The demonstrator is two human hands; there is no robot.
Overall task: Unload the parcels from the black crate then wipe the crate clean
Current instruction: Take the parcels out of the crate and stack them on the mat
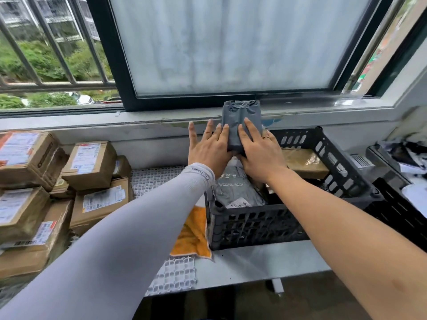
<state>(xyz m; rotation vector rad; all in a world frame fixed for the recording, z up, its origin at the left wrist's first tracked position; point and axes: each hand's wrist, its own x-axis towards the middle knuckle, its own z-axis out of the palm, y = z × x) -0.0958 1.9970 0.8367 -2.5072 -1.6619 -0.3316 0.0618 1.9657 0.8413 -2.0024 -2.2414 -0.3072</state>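
light: soft daylight via window | shadows: faint | edges: wide-angle bowing, slight blur

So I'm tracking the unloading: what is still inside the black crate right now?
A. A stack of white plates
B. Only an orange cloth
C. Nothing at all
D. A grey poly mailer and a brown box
D: inside the black crate lie a grey poly mailer and a brown box, while both hands hold another grey parcel above it.

crate black | held parcel grey | cloth orange | sleeve pale lilac
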